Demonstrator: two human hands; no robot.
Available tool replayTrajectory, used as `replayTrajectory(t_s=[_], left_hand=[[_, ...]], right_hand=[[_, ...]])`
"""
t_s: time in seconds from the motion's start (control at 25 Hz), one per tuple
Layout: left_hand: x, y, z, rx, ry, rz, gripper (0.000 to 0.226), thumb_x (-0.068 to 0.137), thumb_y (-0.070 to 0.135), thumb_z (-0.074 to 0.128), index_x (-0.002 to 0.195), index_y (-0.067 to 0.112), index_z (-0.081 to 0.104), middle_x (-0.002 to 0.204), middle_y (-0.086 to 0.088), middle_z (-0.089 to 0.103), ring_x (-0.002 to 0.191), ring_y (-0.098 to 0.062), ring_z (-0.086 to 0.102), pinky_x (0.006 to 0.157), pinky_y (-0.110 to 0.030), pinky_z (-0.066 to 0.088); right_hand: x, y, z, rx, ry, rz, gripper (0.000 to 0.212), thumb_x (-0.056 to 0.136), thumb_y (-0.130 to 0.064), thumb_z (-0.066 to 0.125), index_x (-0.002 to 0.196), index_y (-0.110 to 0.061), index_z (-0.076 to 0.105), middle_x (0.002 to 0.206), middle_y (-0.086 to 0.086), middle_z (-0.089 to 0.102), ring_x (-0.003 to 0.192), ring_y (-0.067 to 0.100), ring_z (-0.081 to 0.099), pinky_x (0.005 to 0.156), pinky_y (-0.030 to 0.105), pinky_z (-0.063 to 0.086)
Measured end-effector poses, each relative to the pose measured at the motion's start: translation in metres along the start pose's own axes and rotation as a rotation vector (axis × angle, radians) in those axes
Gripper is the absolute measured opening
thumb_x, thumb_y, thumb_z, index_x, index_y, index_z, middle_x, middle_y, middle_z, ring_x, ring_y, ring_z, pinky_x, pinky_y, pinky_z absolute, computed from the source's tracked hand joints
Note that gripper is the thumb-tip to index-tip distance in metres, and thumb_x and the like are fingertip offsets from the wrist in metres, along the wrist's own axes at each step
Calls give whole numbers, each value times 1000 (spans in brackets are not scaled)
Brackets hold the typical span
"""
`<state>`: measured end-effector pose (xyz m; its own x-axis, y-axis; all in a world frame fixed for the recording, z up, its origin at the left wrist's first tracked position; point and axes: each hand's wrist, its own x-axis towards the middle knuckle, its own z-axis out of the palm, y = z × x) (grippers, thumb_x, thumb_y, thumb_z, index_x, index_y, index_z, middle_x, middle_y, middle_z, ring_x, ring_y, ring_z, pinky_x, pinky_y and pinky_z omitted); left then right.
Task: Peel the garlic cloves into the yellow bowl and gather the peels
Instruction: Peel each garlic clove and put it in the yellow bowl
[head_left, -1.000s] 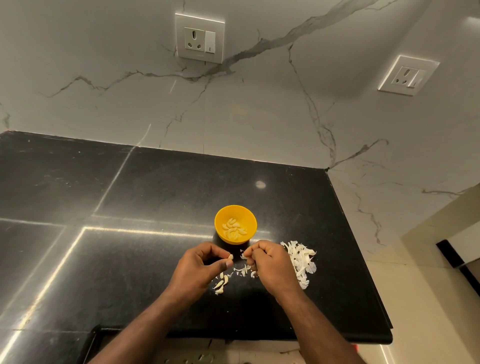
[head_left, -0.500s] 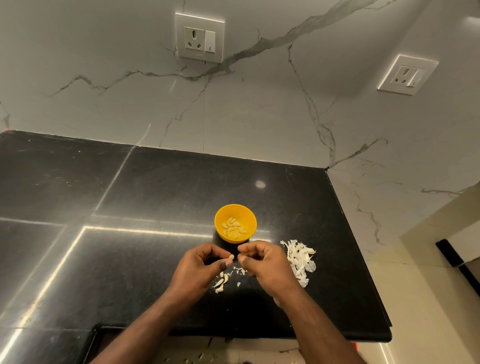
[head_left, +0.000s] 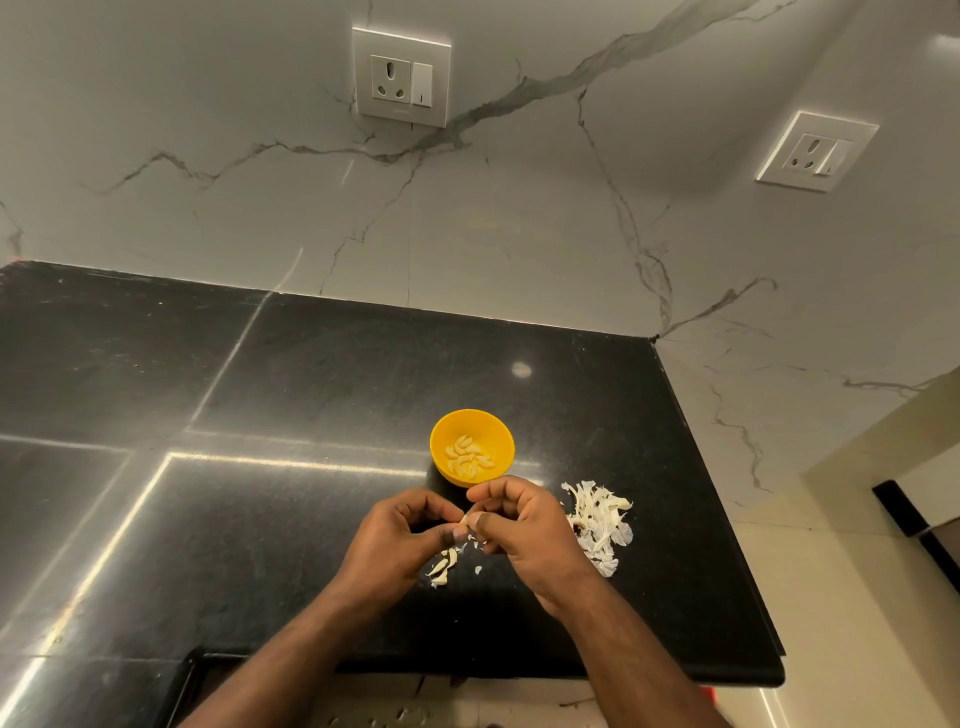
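Looking down, you see the black countertop (head_left: 322, 395) under both your hands. Your right hand (head_left: 530, 535) and left hand (head_left: 395, 540) meet fingertip to fingertip, fingers curled, both pinching one garlic clove (head_left: 464, 519) between them; most of it is hidden by your fingers. The yellow bowl (head_left: 471, 447) sits at twelve o'clock from that pinch, peeled cloves inside. A pile of peels (head_left: 597, 525) lies at three o'clock, partly behind your right hand. Smaller scraps (head_left: 444, 566) lie at six o'clock; peel or clove, you cannot tell.
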<state>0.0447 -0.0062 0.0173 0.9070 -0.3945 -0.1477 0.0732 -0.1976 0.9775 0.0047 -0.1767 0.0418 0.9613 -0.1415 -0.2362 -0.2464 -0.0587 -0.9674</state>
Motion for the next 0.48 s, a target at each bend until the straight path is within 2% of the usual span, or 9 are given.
replayTrajectory(t_s=[0.12, 0.24, 0.36, 0.48], left_hand=[[1, 1, 0, -44, -18, -8, 8, 83, 12, 79, 90, 15, 76, 87, -4, 77, 83, -20, 73, 77, -32, 59], [1, 2, 1, -93, -11, -25, 8, 85, 10, 78, 92, 13, 76, 88, -5, 77, 84, -20, 73, 76, -30, 59], [1, 1, 0, -94, 15, -28, 9, 84, 11, 78, 92, 13, 75, 86, -4, 77, 80, -14, 72, 71, -23, 56], [1, 1, 1, -112, 23, -40, 8, 85, 10, 77, 94, 12, 76, 84, -3, 77, 76, -9, 71, 69, -21, 54]], right_hand=[[1, 4, 1, 9, -15, -18, 21, 89, 4, 63, 103, -11, 67, 80, 4, 67, 66, 12, 56, 63, 28, 49], [3, 8, 1, -47, 46, -23, 20, 93, -1, 59, 100, -16, 69, 78, -2, 65, 68, 13, 55, 64, 30, 50], [4, 7, -5, -2, 56, 16, 17, 99, -6, 55, 104, -13, 70, 73, 0, 66, 65, 16, 56, 65, 31, 51], [3, 7, -7, 0, 42, -40, 16, 94, -6, 66, 106, -16, 70, 84, 5, 74, 73, 17, 65, 68, 28, 55]])
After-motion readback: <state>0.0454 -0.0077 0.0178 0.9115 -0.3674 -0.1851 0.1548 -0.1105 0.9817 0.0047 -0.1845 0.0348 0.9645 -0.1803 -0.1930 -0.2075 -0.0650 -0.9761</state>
